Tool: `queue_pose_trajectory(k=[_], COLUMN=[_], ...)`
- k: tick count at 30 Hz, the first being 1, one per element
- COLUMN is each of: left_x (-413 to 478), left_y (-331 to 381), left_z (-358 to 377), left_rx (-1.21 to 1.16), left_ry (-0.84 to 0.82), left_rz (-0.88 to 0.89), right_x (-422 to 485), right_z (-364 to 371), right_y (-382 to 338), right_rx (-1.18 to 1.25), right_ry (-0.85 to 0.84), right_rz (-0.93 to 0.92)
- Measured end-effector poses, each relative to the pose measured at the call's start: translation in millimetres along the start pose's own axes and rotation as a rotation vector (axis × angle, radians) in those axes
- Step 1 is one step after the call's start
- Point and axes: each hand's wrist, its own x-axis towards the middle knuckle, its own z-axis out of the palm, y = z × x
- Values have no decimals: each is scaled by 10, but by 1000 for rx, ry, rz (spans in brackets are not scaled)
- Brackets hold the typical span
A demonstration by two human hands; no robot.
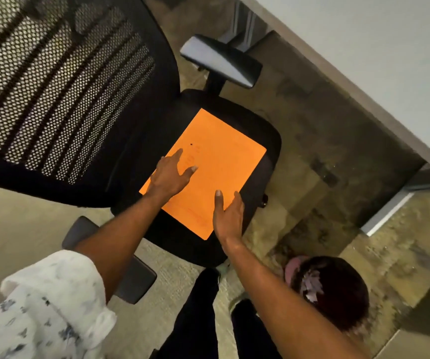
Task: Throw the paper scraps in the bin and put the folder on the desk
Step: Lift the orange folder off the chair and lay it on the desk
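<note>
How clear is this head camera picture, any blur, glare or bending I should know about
Head view: the orange folder on the chair seat is bright and fairly sharp; both hands, the left hand and the right hand, are only slightly soft; the bin and the floor around it are smeared by motion blur; the armrest shows a pale glare; the wide lens tilts and bends the desk edge.

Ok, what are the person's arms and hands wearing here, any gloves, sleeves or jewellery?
Both hands are bare: the left hand and right hand show no gloves, and no rings or watch can be made out. The left arm has a white sleeve with a small blue-grey floral print, pushed up above the elbow. The right forearm is uncovered as far as the frame shows.
</note>
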Motion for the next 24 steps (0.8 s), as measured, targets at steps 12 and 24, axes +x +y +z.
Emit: queue_pose_trajectory(k=[12,24], left_x=[369,-945], left_y=[-648,-107], left_z=[219,-720], left_rx=[-66,-755], left_ry=[-6,-103], left_rz=[-172,-12], right_x=[30,-237], right_z=[419,-746], right_y=[510,-298], right_rx=[48,276], right_ry=[180,137], right_rz=[192,121])
